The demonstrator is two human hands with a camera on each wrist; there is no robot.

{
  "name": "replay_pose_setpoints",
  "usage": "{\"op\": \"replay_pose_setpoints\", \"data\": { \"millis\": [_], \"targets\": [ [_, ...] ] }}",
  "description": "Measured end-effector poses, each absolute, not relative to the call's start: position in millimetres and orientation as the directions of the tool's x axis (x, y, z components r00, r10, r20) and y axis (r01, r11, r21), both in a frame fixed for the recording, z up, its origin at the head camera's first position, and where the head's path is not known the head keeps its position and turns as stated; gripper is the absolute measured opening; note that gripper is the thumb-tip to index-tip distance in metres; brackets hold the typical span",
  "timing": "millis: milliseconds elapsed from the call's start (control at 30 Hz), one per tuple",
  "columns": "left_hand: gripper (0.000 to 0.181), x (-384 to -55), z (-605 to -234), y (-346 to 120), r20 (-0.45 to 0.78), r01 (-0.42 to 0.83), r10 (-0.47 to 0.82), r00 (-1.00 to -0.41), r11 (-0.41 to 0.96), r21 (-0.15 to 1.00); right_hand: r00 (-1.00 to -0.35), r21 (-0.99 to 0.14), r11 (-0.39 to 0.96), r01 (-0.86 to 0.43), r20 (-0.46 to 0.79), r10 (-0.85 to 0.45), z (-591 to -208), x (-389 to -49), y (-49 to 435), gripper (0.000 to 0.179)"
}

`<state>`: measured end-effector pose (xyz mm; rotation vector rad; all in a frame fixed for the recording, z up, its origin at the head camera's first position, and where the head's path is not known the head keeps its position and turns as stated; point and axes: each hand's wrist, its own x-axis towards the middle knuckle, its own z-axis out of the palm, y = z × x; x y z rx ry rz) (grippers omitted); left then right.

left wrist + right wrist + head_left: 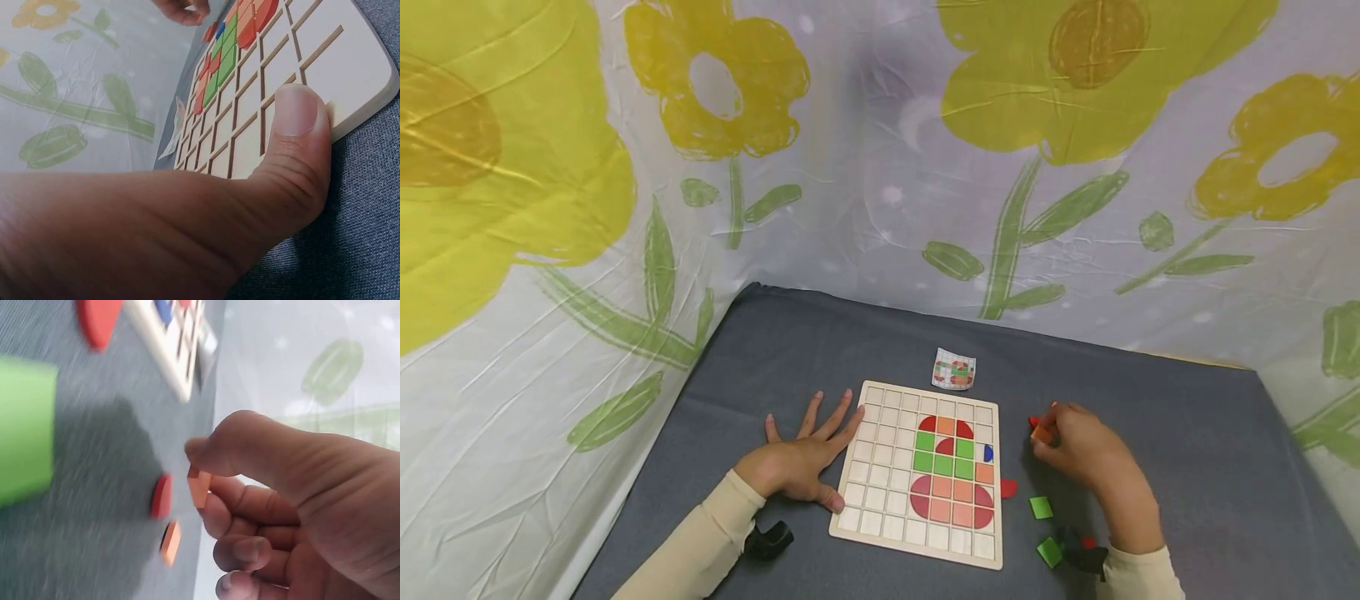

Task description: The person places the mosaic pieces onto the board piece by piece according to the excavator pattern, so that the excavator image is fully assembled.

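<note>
Board [877, 477] touches left hand [801, 464]; right hand [1088, 446] pinches orange tile [199, 489], seemingly square.

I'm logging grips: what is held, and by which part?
The right hand pinches an orange tile, apparently by its edges; the left hand holds nothing.

Orange tile [199, 487] pinched in right hand [1081, 443]

A wrinkled, printed fabric backdrop [865, 192] rises behind the grey cloth-covered table [1210, 483] and along its left and right sides. Above the table's far edge show yellow flowers [1097, 42], green leaves [1075, 208] and a faint crescent moon [913, 123].
</note>
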<state>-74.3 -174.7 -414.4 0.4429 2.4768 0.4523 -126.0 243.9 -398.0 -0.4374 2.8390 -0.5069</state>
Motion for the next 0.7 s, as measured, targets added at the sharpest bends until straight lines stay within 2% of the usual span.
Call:
{"op": "replay_pose_setpoints", "data": {
  "millis": [233,433,700],
  "targets": [
    [0.133,-75.5,-417.1,-176.3,-0.481,0.213,0.404,-0.778,0.89,0.402,-0.929,-0.364,0.881,-0.301,-0.095,-0.357,-390.2,-127.4,204.0,0.025],
    [0.133,-75.0,-415.8,-175.9,-0.472,0.222,0.41,-0.78,0.888,0.403,-0.913,-0.379,0.848,-0.371,-0.015,-0.407,-389.1,-129.1,169.9,0.024],
    [0.133,-75.3,-415.9,-174.7,-0.478,0.216,0.41,-0.777,0.886,0.41,-0.878,-0.367,0.815,-0.447,0.008,-0.478,-391.7,-128.4,131.4,0.025]
  ]
}}
